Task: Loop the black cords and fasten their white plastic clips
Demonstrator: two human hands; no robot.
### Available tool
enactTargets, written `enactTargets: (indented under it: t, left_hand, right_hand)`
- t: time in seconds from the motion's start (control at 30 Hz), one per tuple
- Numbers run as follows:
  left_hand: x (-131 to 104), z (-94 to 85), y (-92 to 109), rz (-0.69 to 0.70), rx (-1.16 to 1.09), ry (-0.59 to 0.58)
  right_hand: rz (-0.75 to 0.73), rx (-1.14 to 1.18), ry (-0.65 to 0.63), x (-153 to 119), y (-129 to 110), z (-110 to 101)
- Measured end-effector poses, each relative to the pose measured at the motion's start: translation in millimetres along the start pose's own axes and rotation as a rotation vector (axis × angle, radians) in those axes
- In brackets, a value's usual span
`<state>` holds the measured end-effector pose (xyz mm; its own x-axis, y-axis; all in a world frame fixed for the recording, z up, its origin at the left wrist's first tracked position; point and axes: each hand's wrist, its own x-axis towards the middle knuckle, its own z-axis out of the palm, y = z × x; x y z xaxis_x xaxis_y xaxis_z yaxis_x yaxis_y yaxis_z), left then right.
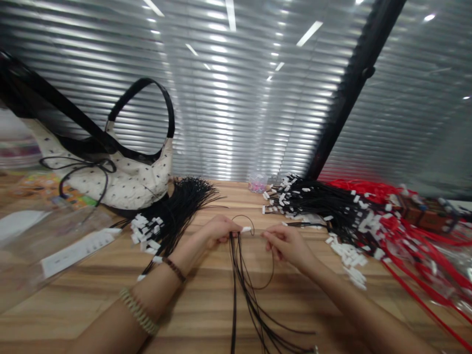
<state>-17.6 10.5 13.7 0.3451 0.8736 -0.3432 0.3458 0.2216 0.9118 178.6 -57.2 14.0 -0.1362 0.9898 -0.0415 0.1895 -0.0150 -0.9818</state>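
Note:
Over the middle of the table, my left hand [220, 230] is closed in a pinch on a bundle of thin black cords [240, 265], which hang down toward the near edge. A small white tag [246, 229] sticks out at its fingertips, and a thin loop of cord curves around the tag's far end. A short gap to the right, my right hand [286, 244] has thumb and forefinger pressed together. One black cord runs from beneath its fingers in a curve back to the bundle; the exact pinch point is small and blurred.
Left of my hands lies a pile of black cords [184, 209] with white tags, before a spotted bag [129, 179]. At the right are more tagged black cords [313, 196], red cords [413, 250] and loose white tags [348, 258]. A small clear container [257, 184] stands near the corrugated wall [221, 98].

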Motion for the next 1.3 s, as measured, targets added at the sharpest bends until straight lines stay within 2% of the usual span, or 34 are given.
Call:
enactTargets:
  t: [0.1,0.2,0.33,0.47,0.7,1.3]
  left_hand:
    - [0,0.2,2,-0.004,-0.016,0.008]
    - [3,-0.4,2,-0.016,-0.025,0.01]
    - [6,-2.2,-2,-0.031,-0.023,0.002]
    - [7,-3.3,-4,-0.036,-0.023,0.004]
    - [4,-0.7,0,-0.041,-0.048,0.016]
    - [7,-2.5,-3,-0.042,-0.015,-0.003]
  right_hand:
    - [0.093,0.078,-0.062,22,16,19]
    - [0.108,0.101,-0.083,29,22,22]
    - [0.11,0.077,-0.076,24,22,18]
    - [0.091,0.049,-0.016,23,24,22]
    - [0.074,0.04,0.05,25,31,27]
    - [0.004,-0.014,0.081,24,28,31]
